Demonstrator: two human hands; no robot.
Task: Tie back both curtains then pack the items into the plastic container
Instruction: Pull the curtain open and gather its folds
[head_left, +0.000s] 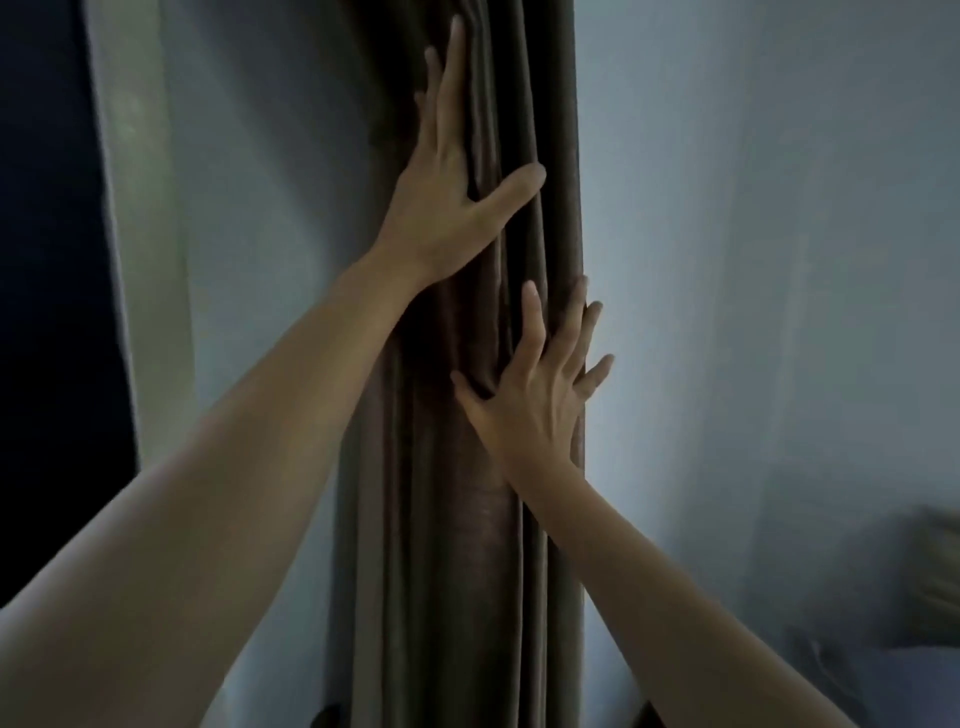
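Here I am looking at a dark brown curtain (457, 467), which is hanging gathered into a narrow column of vertical folds down the middle of the view, against a pale wall (753, 234). My left hand (441, 208) is lying flat against the upper folds, its fingers (454, 78) stretched upward and released, the thumb spread out to the right across the cloth. My right hand (540, 395) is sitting lower, at the curtain's right edge, with its fingers (535, 322) splayed open and pressing on the fabric; the outer ones are reaching past the edge toward the wall. Neither hand is grasping anything. A pale vertical strip is running down the left side beside a dark area. The bottom right corner is too blurred to read.
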